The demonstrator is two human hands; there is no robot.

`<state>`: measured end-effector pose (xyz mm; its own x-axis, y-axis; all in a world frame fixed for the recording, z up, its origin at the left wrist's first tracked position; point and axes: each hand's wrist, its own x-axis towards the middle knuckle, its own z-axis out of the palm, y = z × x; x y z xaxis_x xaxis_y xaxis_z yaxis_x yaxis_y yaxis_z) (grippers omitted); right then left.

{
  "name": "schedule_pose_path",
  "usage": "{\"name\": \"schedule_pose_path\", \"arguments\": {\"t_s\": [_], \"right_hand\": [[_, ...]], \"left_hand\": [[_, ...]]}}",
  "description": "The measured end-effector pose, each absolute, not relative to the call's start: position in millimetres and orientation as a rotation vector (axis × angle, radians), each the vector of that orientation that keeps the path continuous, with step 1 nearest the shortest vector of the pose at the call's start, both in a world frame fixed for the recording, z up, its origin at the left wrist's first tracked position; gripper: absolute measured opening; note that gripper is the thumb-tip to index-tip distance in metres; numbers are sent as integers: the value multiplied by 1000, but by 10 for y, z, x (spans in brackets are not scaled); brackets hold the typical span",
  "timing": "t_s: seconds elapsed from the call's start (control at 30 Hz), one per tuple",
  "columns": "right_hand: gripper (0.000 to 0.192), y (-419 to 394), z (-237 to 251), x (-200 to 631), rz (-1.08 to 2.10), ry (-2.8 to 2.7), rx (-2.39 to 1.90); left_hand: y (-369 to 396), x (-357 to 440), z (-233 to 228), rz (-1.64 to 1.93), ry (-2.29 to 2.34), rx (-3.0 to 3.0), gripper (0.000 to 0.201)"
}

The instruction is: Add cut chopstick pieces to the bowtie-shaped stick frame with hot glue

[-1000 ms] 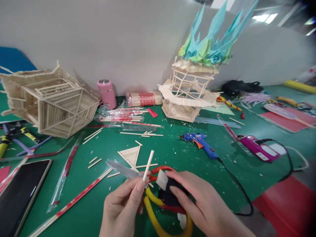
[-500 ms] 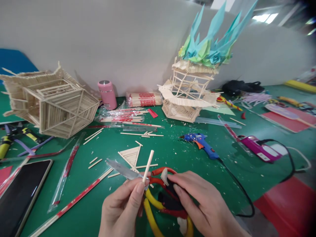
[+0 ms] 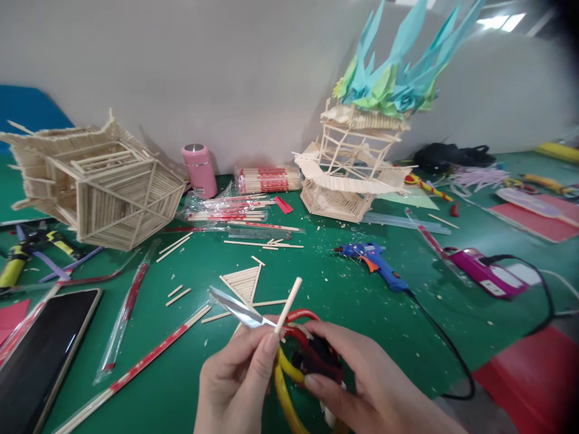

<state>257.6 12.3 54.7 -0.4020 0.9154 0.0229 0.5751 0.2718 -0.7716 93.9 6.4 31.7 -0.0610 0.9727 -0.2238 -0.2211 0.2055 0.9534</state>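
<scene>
My left hand [image 3: 239,377] pinches a short wooden stick [image 3: 288,296] that points up and to the right. My right hand [image 3: 362,386] grips the red and yellow handles of a pair of scissors [image 3: 289,355]; the silver blades point left, just under the stick. On the green mat beyond them lies a small triangle of glued sticks [image 3: 244,282].
A large stick house [image 3: 99,187] lies at the left, a stick tower with paper cranes [image 3: 357,163] at the back. A blue glue gun [image 3: 375,265], a purple glue gun [image 3: 479,272], a pink flask [image 3: 199,171], a phone [image 3: 40,349], pliers and wrapped chopsticks lie around.
My right hand has slid down around the scissor handles and closed on them. The stick and blades have shifted slightly right and up.
</scene>
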Motion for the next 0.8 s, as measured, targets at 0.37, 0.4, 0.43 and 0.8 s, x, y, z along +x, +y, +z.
{"name": "schedule_pose_path", "arguments": {"t_s": [0.37,0.4,0.43,0.8], "right_hand": [[48,13,138,2461,963,-2003,-1570],[46,18,110,2451,963,-1992,-1578],[44,32,93,2445,960,-1981,-1587],[29,275,130,2829,554,-1937,-1703]], "left_hand": [[100,1040,329,1197,1245,852,15],[101,1059,344,1193,1240,847,15],[105,1075,360,1185,1224,857,15],[313,749,335,1196,1328,958,22]]}}
